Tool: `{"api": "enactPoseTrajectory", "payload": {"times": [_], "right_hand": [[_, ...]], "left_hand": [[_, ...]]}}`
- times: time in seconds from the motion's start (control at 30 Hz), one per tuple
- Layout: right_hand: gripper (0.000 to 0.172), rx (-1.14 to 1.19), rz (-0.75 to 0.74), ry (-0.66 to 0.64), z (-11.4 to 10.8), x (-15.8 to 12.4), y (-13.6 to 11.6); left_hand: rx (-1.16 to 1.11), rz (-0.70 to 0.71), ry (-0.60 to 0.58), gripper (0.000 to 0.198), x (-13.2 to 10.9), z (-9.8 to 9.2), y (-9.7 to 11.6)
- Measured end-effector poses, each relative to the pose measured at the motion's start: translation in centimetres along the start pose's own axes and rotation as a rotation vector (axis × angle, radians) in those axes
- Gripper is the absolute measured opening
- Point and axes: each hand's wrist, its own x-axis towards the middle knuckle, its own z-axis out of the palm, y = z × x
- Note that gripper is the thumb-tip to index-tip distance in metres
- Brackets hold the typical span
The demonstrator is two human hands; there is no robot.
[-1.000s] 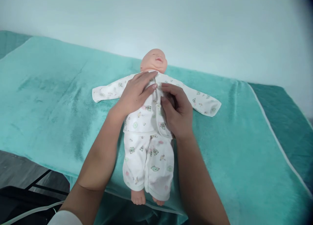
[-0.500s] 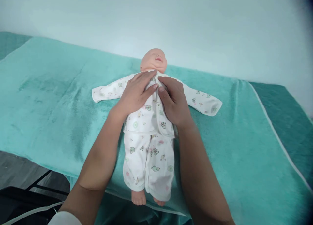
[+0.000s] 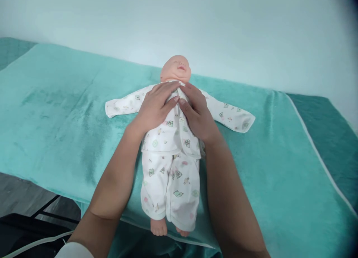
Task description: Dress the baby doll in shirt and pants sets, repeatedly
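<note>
A baby doll (image 3: 176, 69) lies on its back, feet toward me, on a green cloth (image 3: 69, 97). It wears a white printed jacket (image 3: 165, 138) and matching trousers (image 3: 156, 183); the sleeves spread out to both sides. My left hand (image 3: 156, 106) rests flat on the left side of the jacket's chest, fingers stretched toward the collar. On the other side of the front opening, my right hand (image 3: 197, 110) lies over the chest with fingers extended. Both thumbs point inward and nearly meet at the jacket's front edge. The fabric beneath my palms is hidden.
A pale wall (image 3: 179, 22) rises behind the cloth-covered table. At the lower left are a black object (image 3: 22, 235), dark metal bars and a pale cable (image 3: 36, 243). The grey floor (image 3: 19, 194) shows past the table's near edge.
My right hand has shifted slightly up and left, its fingers flatter and nearer the collar. My left hand and the doll stay essentially in place.
</note>
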Motion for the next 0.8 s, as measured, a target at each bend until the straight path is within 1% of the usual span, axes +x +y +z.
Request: {"api": "enactPoseTrajectory", "payload": {"times": [0.13,0.2,0.3,0.37,0.43,0.5,0.57,0.67,0.73,0.8], "right_hand": [[0.055,0.072,0.076,0.107,-0.1,-0.5,2.1],[0.056,0.027,0.099,0.16,-0.4,-0.8,3.4],[0.06,-0.186,0.16,0.233,-0.9,-1.6,5.1],[0.059,-0.353,0.246,0.258,-1.3,-2.2,6.1],[0.059,-0.482,0.349,0.249,-1.9,-2.9,6.8],[0.06,-0.571,0.433,0.22,-3.0,-3.8,7.5],[0.06,-0.64,0.493,0.197,-4.5,-4.9,8.2],[0.054,-0.694,0.532,0.197,-7.1,-6.8,9.3],[0.047,-0.676,0.528,0.246,-8.5,-7.9,9.9],[0.036,-0.616,0.536,0.372,-9.3,-8.6,10.4]], "left_hand": [[-0.011,0.0,0.064,0.049,-0.1,0.4,-0.3],[0.005,-0.031,0.106,0.049,-0.3,0.6,-0.7],[0.099,-0.163,0.16,0.048,-1.3,0.5,-1.8],[0.207,-0.284,0.187,0.048,-2.4,0.2,-2.9],[0.33,-0.378,0.191,0.049,-4.0,-0.5,-4.0],[0.431,-0.427,0.171,0.058,-5.9,-1.4,-5.1],[0.496,-0.468,0.162,0.067,-7.9,-2.5,-6.1],[0.552,-0.536,0.193,0.064,-10.4,-4.0,-7.2],[0.589,-0.543,0.209,0.061,-11.5,-4.7,-7.7],[0.621,-0.539,0.212,0.06,-11.7,-5.1,-8.1]]}}
